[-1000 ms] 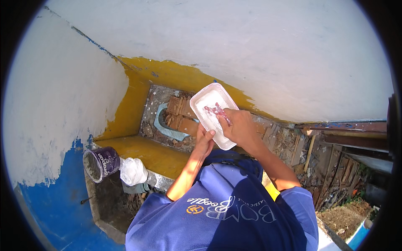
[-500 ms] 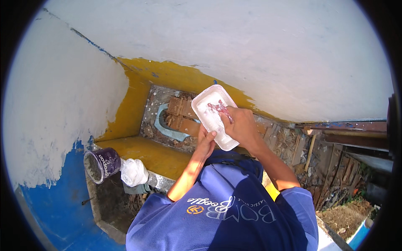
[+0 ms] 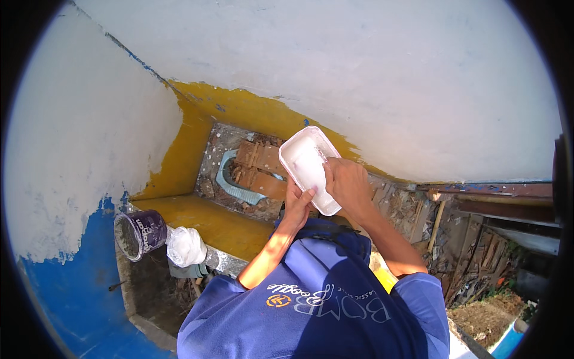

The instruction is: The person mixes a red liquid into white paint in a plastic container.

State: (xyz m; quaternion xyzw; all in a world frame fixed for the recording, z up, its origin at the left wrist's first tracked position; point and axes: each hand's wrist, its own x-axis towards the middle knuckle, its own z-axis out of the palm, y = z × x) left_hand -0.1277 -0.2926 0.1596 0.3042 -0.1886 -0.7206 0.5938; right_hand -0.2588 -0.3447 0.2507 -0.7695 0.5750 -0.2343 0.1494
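My left hand (image 3: 297, 206) grips the near left edge of a white rectangular tray (image 3: 284, 157), its thumb over the rim. White paint or paste (image 3: 309, 164) coats the inside of the tray. My right hand (image 3: 348, 186) is closed at the tray's right side, its fingers reaching over the rim into the white stuff. Only a small dark bit shows at its fingertips; what it holds is mostly hidden.
A purple bucket (image 3: 154, 230) and a white plastic bag (image 3: 185, 246) stand on a ledge at left. Beyond the tray lie a pale blue squat toilet (image 3: 239, 192) and brown boards (image 3: 256, 157). A part-painted wall (image 3: 388, 78) rises ahead; wood debris (image 3: 481, 263) lies at right.
The reddish, white-smeared thing seen in the tray by my right fingers is now mostly hidden. The right hand has turned and shifted slightly nearer; the tray has moved a little.
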